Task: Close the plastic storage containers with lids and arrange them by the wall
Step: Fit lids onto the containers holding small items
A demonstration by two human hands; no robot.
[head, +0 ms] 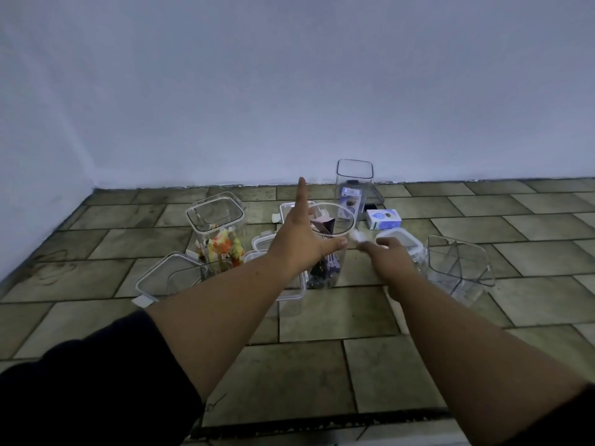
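We are working over a cluster of clear containers on the tiled floor point(370, 365), a little out from the wall point(289, 91). The round jar point(328, 249) stands upright in the middle, open at the top, with dark and purple bits at its bottom. Our left hand point(299, 233) is spread flat against its near-left side, fingers point(301, 191) straight and released, thumb lying across the front of the jar; it clasps nothing. Our right hand point(391, 255) reaches in just right of the jar. It is blurred, with something small and white at its tips, and we cannot tell whether it grips.

Just beyond the right hand lies a white-rimmed lid point(404, 241). To the right, an empty square tub point(458, 268) sits tilted. Left of the jar stands an open square box point(217, 236) holding orange and yellow pieces. Nearer us on the left lies a flat lid point(161, 278), and more lids lie partly hidden behind our left forearm.

Closest to the wall stands a tall open canister point(354, 188) with a small package inside. A small blue-and-white carton point(383, 219) lies on the floor near its base.
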